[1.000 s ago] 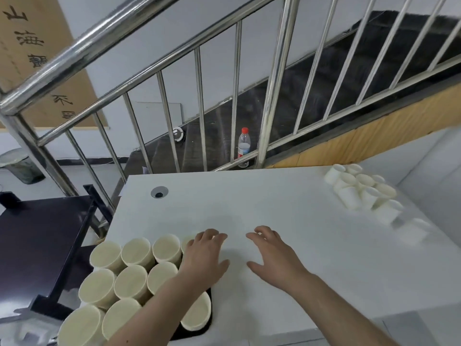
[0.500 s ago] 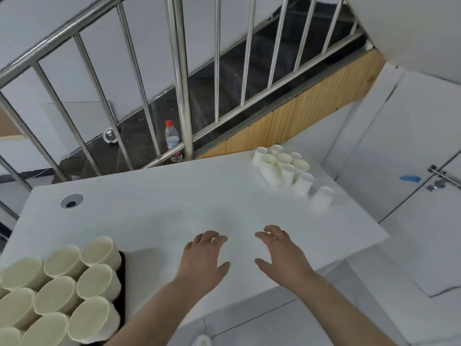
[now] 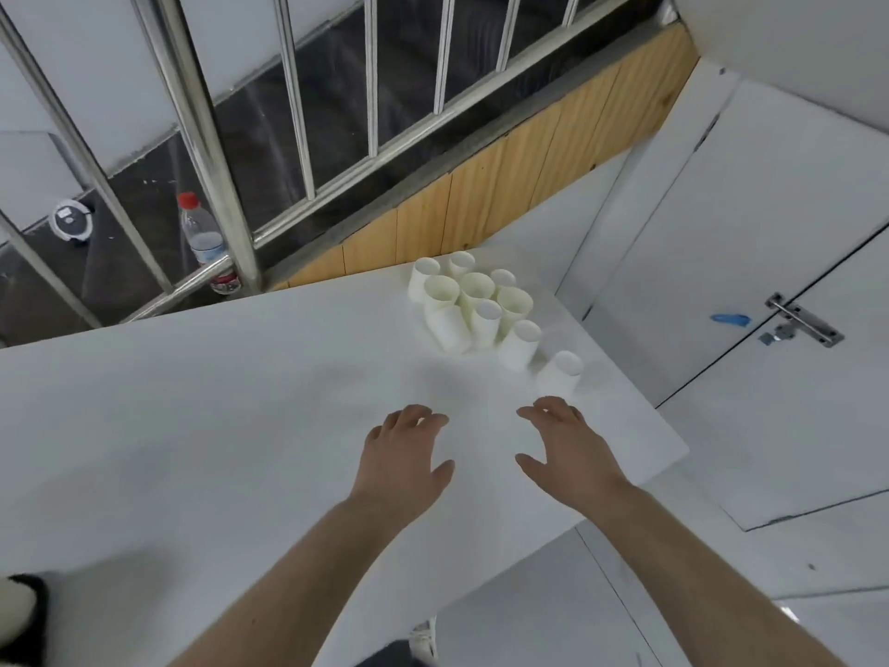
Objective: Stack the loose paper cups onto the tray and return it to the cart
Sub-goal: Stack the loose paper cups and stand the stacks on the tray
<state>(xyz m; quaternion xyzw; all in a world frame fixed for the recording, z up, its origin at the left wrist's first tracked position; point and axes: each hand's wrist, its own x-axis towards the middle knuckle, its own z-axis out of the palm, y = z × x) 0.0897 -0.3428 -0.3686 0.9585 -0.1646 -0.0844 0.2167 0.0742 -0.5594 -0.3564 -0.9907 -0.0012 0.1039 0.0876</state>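
A white bench [image 3: 202, 426] is seen under both hands, running out to their left and ahead. A steel railing [image 3: 192, 113] stands beyond its far edge, well ahead and left of the hands. The left hand [image 3: 401, 462] and right hand [image 3: 565, 450] are held side by side over the bench, palms down, fingers loosely spread; nothing is grasped. The cups [image 3: 474, 305] are clustered ahead and slightly right of the hands: plain white paper, mostly upright and touching, one lying on its side, with one set apart just beyond the right fingertips. A red-capped bottle [image 3: 204, 238] stands behind the railing. A black tray [image 3: 33, 613] corner is glimpsed far left.
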